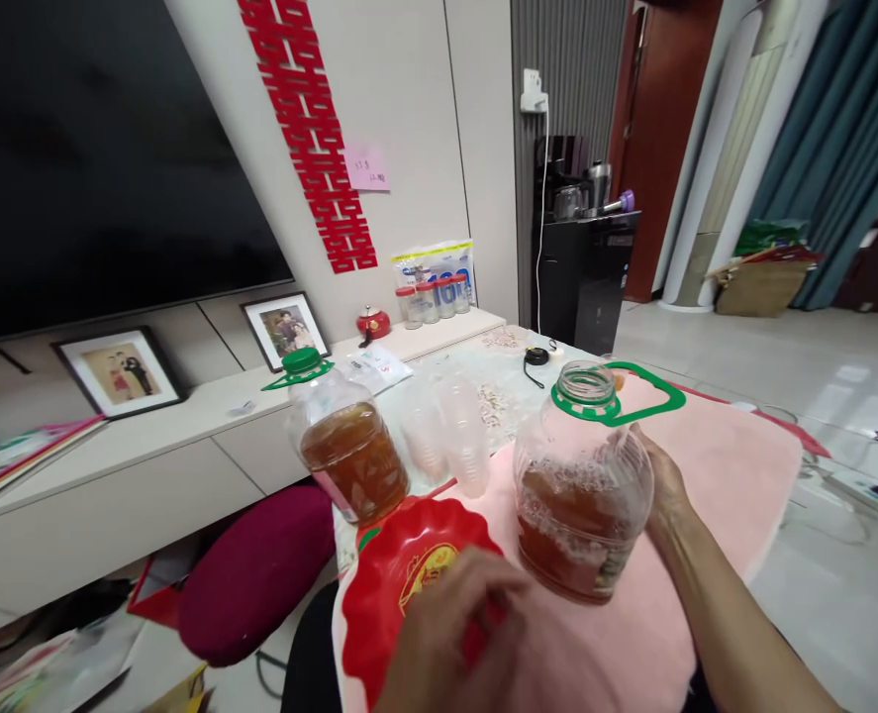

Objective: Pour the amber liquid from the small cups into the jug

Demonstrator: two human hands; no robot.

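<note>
My right hand (pixel 665 485) wraps round the far side of a clear plastic jug (pixel 583 495) with a green neck ring and handle, no cap, and foamy brown liquid inside. The jug stands on a pink cloth (pixel 713 475). My left hand (pixel 457 634) is low in the view, fingers curled on the rim of a red scalloped plastic plate (pixel 401 574), just left of the jug. A second jug (pixel 341 441) of brown liquid with a green cap stands further left, untouched.
Stacked clear plastic cups (pixel 453 431) stand between the two jugs. A white low cabinet (pixel 186 436) along the wall carries framed photos, a red teapot (pixel 373 322) and small jars. A maroon cushion (pixel 260 569) lies on the floor. A black stand (pixel 583 267) is behind.
</note>
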